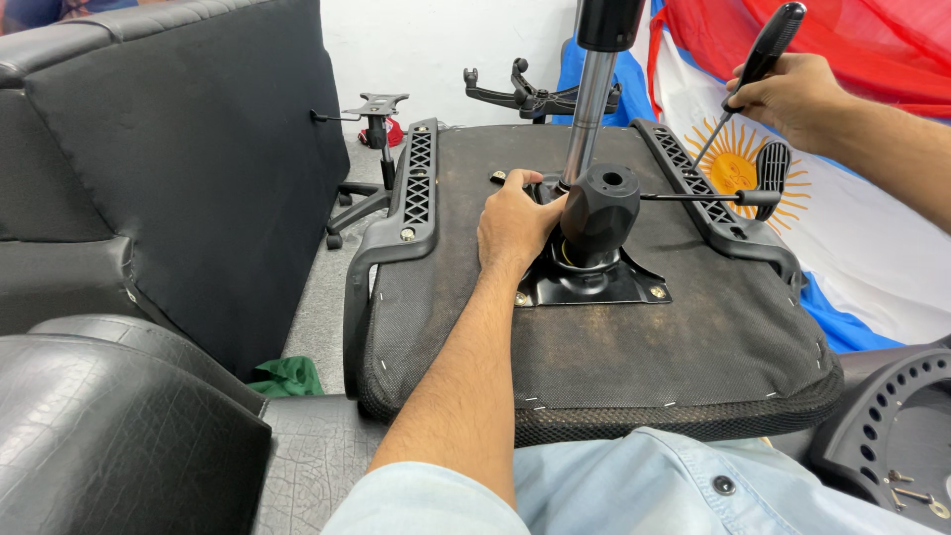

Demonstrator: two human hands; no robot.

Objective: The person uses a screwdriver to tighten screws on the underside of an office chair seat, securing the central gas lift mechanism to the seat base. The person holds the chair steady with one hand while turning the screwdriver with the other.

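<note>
Left hand (513,220) on seat mechanism (592,260); right hand (788,94) gripping screwdriver (758,61)

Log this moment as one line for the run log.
left hand: on black metal chair mechanism plate | right hand: holds black-handled screwdriver | upturned black seat base

Bright, even indoor light; soft shadows; sharp focus.
</note>
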